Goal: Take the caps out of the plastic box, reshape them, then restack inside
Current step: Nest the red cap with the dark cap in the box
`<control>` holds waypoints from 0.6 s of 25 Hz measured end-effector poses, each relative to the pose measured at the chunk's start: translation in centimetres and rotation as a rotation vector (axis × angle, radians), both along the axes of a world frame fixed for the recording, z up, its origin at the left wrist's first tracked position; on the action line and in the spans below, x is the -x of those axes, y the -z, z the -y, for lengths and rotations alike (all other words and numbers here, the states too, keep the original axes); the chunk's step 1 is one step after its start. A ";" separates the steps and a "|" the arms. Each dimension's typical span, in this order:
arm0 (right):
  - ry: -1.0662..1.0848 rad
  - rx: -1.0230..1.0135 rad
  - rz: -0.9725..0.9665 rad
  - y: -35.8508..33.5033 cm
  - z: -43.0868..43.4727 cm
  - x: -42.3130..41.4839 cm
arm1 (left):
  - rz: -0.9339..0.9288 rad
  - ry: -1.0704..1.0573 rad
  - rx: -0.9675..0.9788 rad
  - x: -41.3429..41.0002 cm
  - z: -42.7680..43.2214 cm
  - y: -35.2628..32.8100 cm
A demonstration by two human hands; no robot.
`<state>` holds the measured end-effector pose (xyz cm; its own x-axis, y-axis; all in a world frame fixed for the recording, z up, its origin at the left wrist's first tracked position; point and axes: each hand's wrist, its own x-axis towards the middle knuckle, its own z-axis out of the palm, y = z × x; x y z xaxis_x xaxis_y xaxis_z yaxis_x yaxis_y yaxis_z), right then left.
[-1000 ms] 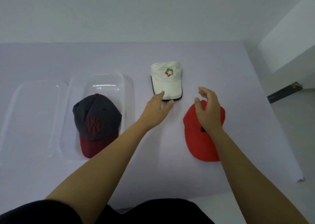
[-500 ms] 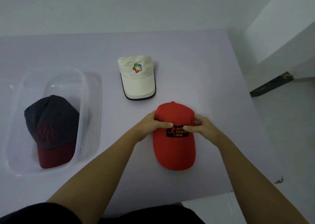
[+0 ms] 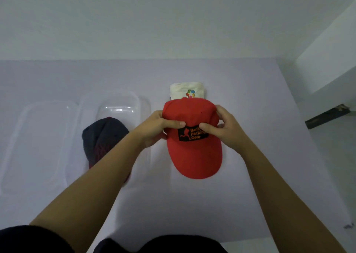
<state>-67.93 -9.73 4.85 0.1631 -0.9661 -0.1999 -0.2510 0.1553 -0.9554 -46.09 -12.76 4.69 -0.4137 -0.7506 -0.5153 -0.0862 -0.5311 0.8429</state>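
The left hand and right hand pinch the red cap at its crown, fingers curled behind, thumbs in front, probably to round it out. It hangs mid-tabletop, just right of the plastic box holding a dark cap.

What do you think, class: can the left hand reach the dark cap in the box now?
Likely not yet: the left hand grips the red cap, as does the right hand. Otherwise the way looks free: the box holding the dark cap stands uncovered.

Matt cloth red cap, glossy clear plastic box, smooth matt table.
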 end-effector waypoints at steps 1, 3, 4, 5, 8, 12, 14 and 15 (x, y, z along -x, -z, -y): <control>0.009 0.048 -0.014 -0.8 0.7 -2.4 | 0.004 -0.036 0.057 -2.2 0.4 -1.0; 0.087 0.127 -0.050 -1.5 1.7 -7.4 | 0.025 -0.108 0.188 -7.2 1.3 -3.1; 0.155 0.141 -0.050 -1.2 1.9 -9.7 | 0.038 -0.144 0.252 -9.5 1.7 -4.1; 0.212 0.141 -0.046 -0.5 1.9 -11.9 | 0.051 -0.179 0.310 -11.7 2.1 -5.0; 0.139 0.085 -0.146 2.6 1.2 -18.9 | 0.108 -0.285 0.443 -18.7 3.4 -6.8; -0.237 -0.030 -0.387 4.8 1.2 -25.1 | 0.128 -0.326 0.532 -24.5 5.0 -7.1; -0.329 -0.130 -0.506 5.1 2.5 -26.5 | 0.148 -0.327 0.554 -25.6 5.6 -6.7; -0.344 -0.197 -0.541 5.2 3.3 -27.1 | 0.157 -0.331 0.560 -26.0 5.8 -6.5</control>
<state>-40.87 -13.08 -0.37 0.2822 -0.8140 -0.5077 -0.7534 0.1396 -0.6426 -20.08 -18.60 11.18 -0.0676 -0.9966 -0.0462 -0.1377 -0.0365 0.9898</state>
